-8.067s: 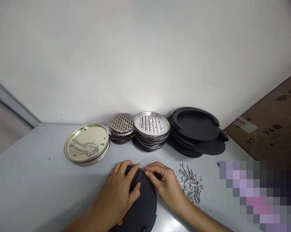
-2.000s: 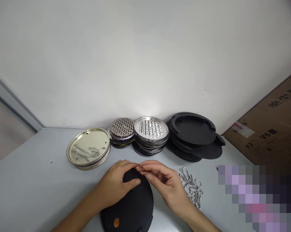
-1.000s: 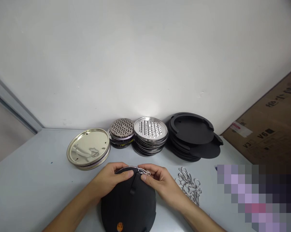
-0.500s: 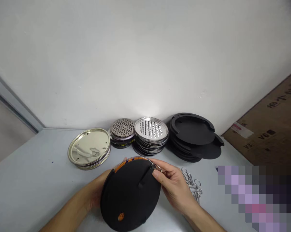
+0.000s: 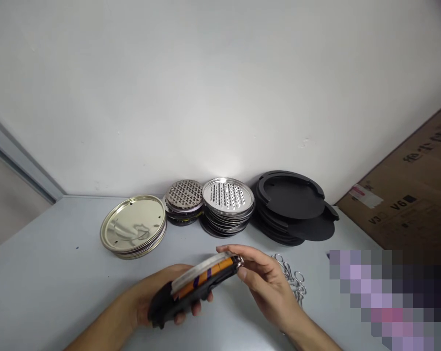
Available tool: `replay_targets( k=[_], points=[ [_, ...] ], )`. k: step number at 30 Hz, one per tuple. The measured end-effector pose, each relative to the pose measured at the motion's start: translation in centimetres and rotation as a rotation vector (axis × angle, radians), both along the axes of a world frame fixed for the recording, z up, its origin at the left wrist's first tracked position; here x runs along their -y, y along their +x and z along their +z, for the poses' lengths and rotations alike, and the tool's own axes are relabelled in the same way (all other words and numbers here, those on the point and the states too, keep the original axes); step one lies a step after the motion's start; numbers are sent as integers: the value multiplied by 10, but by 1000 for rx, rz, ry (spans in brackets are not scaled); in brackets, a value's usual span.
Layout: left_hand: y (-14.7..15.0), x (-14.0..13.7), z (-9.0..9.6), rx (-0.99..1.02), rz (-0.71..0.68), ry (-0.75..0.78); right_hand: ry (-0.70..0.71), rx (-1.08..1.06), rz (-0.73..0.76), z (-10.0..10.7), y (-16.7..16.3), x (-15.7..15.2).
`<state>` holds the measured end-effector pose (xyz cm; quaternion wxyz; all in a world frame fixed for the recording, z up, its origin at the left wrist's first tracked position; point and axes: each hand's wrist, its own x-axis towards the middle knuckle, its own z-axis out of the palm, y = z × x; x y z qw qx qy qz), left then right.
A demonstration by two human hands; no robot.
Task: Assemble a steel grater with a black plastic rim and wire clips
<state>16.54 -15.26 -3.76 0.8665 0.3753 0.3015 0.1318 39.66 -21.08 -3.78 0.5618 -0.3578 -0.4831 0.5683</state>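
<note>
Above the near part of the table, a round black disc [image 5: 191, 297] is held almost edge-on. An orange and purple band and a pale metal rim show along its upper side. My left hand [image 5: 154, 292] wraps round its left end from behind and below, with several fingertips showing under the lower edge. At the disc's right end sits a small metal clasp [image 5: 239, 262], which my right hand [image 5: 264, 280] pinches between thumb and fingers. Beside my right hand lies a small pile of metal snap hooks with rings [image 5: 297, 282], partly covered by the hand and wrist.
At the left stands a stack of gold-coloured tin lids [image 5: 134, 224]. Two stacks of round perforated metal graters [image 5: 185, 194] stand against the wall, the right one with a shiny top plate [image 5: 228, 196]. Black round plates [image 5: 293, 197] are piled farther right, near a cardboard box [image 5: 407, 195].
The disc has tipped from showing its flat black face to lying nearly edge-on, so its orange band and metal rim show. My left fingertips have come into view underneath.
</note>
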Motion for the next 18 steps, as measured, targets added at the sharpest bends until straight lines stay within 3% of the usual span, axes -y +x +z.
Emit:
replay_targets(
  k=[3, 6, 12, 18],
  points=[
    [4, 1, 11, 35, 104, 22, -12, 6, -47, -1, -1, -1],
    [5, 2, 13, 25, 219, 70, -156, -88, -74, -1, -6, -5],
    [1, -5, 5, -240, 404, 408, -464, -308, -188, -1, -9, -12],
    [-3, -10, 3, -320, 412, 609, -441, -248, -34, -4, -8, -12]
  ],
)
